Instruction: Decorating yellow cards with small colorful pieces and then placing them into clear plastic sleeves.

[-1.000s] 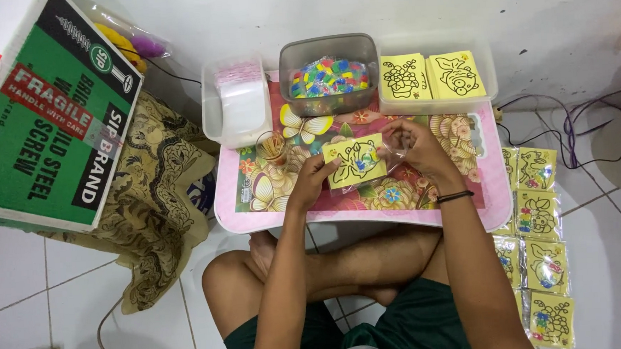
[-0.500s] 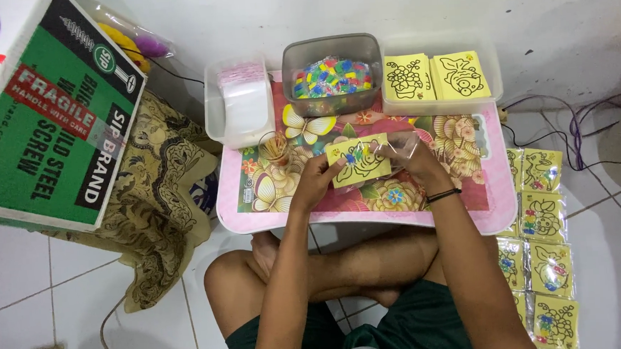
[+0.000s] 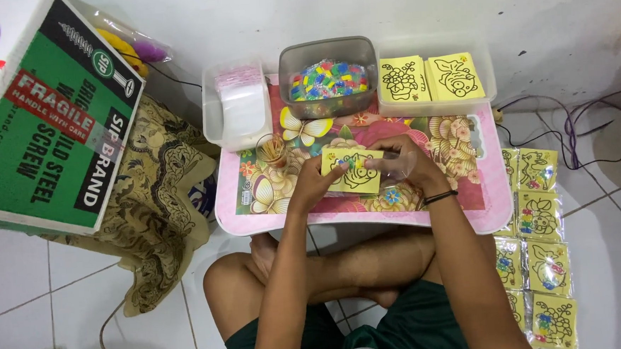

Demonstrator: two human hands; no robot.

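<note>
Both hands, left hand (image 3: 316, 183) and right hand (image 3: 402, 164), hold one yellow card (image 3: 352, 171) with a clear bag (image 3: 399, 167). Packed cards (image 3: 539, 244) lie beside; bare cards (image 3: 429, 77) wait in the tray (image 3: 487, 66).

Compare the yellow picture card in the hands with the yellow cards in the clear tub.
The yellow picture card in the hands is lifted over the pink floral lap table, held by both hands; the yellow cards in the clear tub lie flat, side by side, untouched. Both are yellow with black line drawings.
</note>
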